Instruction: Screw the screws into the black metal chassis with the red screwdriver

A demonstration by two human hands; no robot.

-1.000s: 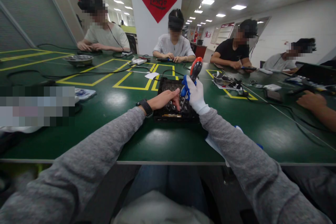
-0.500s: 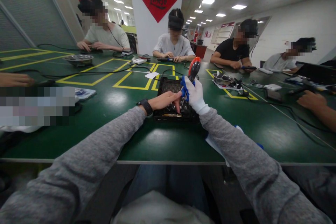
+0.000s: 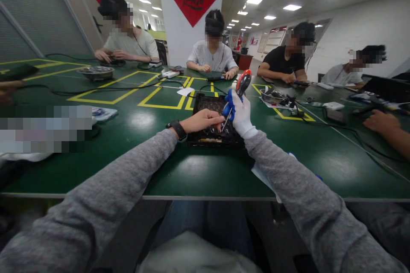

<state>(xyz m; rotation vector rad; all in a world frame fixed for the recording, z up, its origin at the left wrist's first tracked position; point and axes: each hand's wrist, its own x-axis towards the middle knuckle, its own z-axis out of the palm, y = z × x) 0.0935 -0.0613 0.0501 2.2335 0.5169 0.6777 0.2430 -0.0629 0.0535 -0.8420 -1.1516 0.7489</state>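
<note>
A flat black device (image 3: 211,106) with its inside exposed lies on the green table (image 3: 192,170) in front of me. My right hand (image 3: 241,113), in a white and blue glove, is wrapped round a red and black screwdriver (image 3: 238,89) whose tip points down into the device. My bare left hand (image 3: 205,120), with a black watch at the wrist, rests on the device beside the screwdriver tip, fingers curled and pinched near the tip. What the fingertips pinch is too small to see.
Several other people sit round the far and right sides, working at their own things. A metal bowl (image 3: 96,72) stands far left, cables (image 3: 96,89) cross the yellow floor-tape boxes, and small tools (image 3: 282,101) lie to the right. White paper (image 3: 265,177) lies under my right forearm.
The screwdriver handle has tilted a little to the right and my right hand has shifted slightly that way. My left hand stays at the tip. A hand at far left has drawn back.
</note>
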